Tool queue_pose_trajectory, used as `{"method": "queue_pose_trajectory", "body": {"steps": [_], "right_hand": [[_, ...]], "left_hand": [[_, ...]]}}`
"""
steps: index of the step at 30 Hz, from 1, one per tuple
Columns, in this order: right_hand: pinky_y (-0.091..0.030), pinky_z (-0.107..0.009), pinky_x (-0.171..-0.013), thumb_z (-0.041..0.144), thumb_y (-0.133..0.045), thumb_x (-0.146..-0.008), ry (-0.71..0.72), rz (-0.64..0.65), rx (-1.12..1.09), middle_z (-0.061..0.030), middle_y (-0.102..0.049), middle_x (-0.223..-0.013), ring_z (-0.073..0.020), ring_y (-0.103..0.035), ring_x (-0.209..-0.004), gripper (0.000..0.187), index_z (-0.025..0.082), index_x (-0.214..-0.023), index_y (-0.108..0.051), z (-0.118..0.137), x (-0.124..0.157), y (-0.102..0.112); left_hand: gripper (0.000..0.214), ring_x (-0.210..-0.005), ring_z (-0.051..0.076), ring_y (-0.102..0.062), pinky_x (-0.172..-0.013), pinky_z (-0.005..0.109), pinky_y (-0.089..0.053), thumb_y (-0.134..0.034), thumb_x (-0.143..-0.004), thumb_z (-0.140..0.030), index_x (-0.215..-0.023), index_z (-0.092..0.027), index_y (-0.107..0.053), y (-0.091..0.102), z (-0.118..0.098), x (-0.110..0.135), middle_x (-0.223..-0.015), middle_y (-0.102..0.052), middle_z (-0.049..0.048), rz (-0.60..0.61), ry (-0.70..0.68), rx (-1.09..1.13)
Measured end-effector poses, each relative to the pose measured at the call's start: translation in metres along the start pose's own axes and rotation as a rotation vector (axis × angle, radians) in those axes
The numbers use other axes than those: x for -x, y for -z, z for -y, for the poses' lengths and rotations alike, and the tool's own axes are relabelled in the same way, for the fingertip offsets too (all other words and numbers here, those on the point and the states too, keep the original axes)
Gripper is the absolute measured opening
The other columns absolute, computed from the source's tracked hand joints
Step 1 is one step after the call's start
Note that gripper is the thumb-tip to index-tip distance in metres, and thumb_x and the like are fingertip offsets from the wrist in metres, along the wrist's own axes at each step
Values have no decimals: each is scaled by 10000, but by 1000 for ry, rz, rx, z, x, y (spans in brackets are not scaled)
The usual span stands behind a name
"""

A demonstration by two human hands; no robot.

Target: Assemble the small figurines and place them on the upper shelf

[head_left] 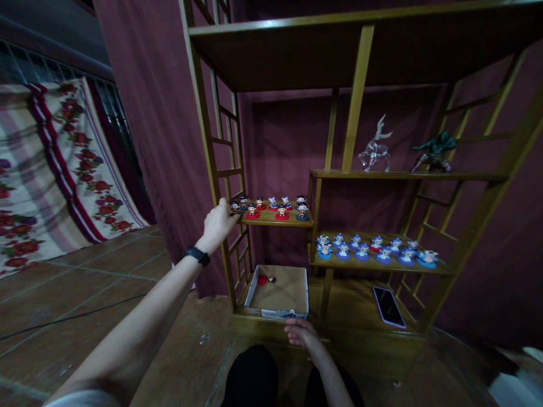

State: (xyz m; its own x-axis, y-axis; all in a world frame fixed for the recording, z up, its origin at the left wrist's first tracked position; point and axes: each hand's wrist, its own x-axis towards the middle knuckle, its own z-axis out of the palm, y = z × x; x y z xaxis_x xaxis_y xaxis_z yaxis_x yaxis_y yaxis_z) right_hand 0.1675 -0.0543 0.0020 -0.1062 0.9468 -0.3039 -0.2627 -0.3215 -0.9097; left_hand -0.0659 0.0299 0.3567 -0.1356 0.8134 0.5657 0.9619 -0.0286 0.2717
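My left hand (pixel 218 223) reaches out to the left end of a small wooden shelf (pixel 275 222) and closes round a little figurine (pixel 235 207) there. Several more small figurines on red and blue bases (pixel 281 211) stand in rows on that shelf. My right hand (pixel 300 332) rests with curled fingers on the front edge of an open cardboard box (pixel 278 294) on the bottom board. One red-based figurine (pixel 265 280) lies inside the box at the back.
The wooden rack (pixel 358 102) holds a lower right shelf of several blue-based figurines (pixel 373 249), a glass deer (pixel 375 150) and a dark green figure (pixel 435 150) above. A phone (pixel 389 306) lies on the bottom board. A flowered cloth (pixel 51 169) hangs at left.
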Motion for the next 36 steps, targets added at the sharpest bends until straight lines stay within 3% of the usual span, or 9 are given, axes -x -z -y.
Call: {"method": "queue_pose_trajectory", "body": {"steps": [5, 19, 22, 26, 29, 36], "right_hand": [[-458, -278, -613, 347, -738, -494, -9, 9, 18, -21, -665, -705, -127, -591, -593, 347, 187, -789, -649, -6, -6, 0], [-458, -270, -595, 345, -734, -480, -16, -34, 84, -11, -645, -683, -120, -577, -585, 353, 181, -781, -651, -6, -6, 4], [-453, -260, -585, 370, -735, -471, 4, -43, 63, -8, -635, -678, -121, -580, -592, 385, 174, -790, -649, -5, -2, 3], [-439, -251, -571, 390, -729, -464, 23, -19, 35, -5, -623, -672, -112, -570, -580, 414, 160, -796, -638, -5, -1, 2], [-437, -256, -582, 366, -728, -462, 7, -39, 83, 5, -609, -650, -108, -561, -572, 382, 162, -772, -634, -5, -2, 0], [-438, -259, -589, 329, -684, -487, -37, -39, 114, 8, -600, -645, -98, -549, -556, 300, 169, -734, -625, -2, -4, -1]], "left_hand": [[557, -945, 317, -577, -749, 387, -433, -518, -721, -488, -1145, -148, -395, -2, -12, -7, -986, -618, 173, 15, 44, -126], [539, -933, 300, -583, -754, 356, -431, -484, -751, -427, -1183, -126, -367, -8, -14, -6, -969, -618, 171, 7, 48, -154], [556, -944, 295, -574, -768, 350, -427, -470, -767, -400, -1221, -108, -338, -5, -14, 4, -992, -602, 176, -60, -5, -147], [550, -1013, 269, -531, -831, 350, -407, -441, -801, -363, -1278, -124, -311, -9, -19, 14, -1062, -578, 163, -197, -191, -79], [563, -965, 241, -550, -816, 320, -418, -485, -781, -387, -1266, -137, -343, -20, -25, 7, -1028, -599, 128, -128, -249, -6], [602, -920, 247, -573, -723, 304, -450, -532, -705, -514, -1203, -193, -425, -32, -29, -17, -984, -613, 104, -1, -110, 22]]}}
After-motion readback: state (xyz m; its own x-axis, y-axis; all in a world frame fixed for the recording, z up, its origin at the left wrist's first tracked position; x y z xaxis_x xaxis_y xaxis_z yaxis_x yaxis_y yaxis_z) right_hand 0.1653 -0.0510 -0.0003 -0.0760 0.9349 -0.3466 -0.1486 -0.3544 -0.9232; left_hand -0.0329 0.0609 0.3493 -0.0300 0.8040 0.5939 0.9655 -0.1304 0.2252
